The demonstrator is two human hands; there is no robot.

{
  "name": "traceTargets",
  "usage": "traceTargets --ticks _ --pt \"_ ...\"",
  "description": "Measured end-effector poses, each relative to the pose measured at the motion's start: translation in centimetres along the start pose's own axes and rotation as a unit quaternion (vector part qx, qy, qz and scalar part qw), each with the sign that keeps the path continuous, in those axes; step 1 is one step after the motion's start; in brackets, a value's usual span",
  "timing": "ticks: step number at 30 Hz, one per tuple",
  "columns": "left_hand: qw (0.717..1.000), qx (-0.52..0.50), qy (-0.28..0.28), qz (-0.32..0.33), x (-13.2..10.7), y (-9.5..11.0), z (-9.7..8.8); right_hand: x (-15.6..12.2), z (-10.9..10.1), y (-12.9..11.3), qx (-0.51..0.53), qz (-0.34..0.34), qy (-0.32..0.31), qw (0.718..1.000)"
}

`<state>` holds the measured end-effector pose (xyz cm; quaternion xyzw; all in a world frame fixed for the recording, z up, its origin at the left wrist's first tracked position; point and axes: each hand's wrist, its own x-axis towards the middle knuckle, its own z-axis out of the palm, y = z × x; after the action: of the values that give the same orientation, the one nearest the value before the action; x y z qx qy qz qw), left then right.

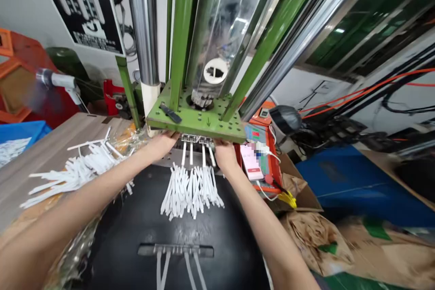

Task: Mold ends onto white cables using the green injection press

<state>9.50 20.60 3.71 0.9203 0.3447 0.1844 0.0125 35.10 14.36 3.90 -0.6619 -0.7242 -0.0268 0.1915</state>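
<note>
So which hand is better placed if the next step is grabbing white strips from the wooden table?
Probably the left hand: it's at the left end of the green plate, nearer that pile of strips. The right hand is at the other end, near the phone.

Single head-worn camera: faces forward and down from above smooth black work surface [183,232], close in; green metal plate with drilled holes [190,120] sits mid-frame, polished steel columns [143,25] splaying toward top.

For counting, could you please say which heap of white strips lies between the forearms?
The middle heap, on the black surface; the left heap, on the wooden table, lies outside them.
</note>
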Motion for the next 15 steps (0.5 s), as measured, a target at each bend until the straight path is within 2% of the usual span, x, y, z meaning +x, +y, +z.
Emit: traceTargets --ticks 4,5,6,8,10,12,15 --pt "0.992 -0.120 -0.037 0.007 -10.0 4.2 -1.6 -11.0 -1.4 1.8 0.062 -0.037 0.008 0.997" --pt "0.984 -0.165 -0.065 0.018 -12.6 5.6 -2.2 -14.2 -2.0 2.5 0.077 -0.047 0.031 0.995" --pt "0.974 -0.200 -0.100 0.026 -15.0 7.0 -2.7 -17.2 -2.8 3.3 0.079 -0.052 0.025 0.995" --pt "0.963 -0.216 -0.161 0.024 -18.8 9.6 -3.1 -22.6 -4.6 5.4 0.055 -0.032 -0.026 0.998" --pt "0.973 -0.162 -0.166 0.004 -21.0 11.6 -2.7 -26.7 -6.2 7.5 0.020 -0.038 -0.057 0.997" --pt "0.985 -0.096 -0.140 -0.012 -22.0 12.5 -1.9 -29.6 -7.3 8.8 0.002 -0.054 -0.091 0.994" --pt "0.992 -0.079 -0.101 -0.010 -22.7 11.7 -1.5 -32.2 -7.2 7.9 0.009 -0.046 -0.118 0.992"
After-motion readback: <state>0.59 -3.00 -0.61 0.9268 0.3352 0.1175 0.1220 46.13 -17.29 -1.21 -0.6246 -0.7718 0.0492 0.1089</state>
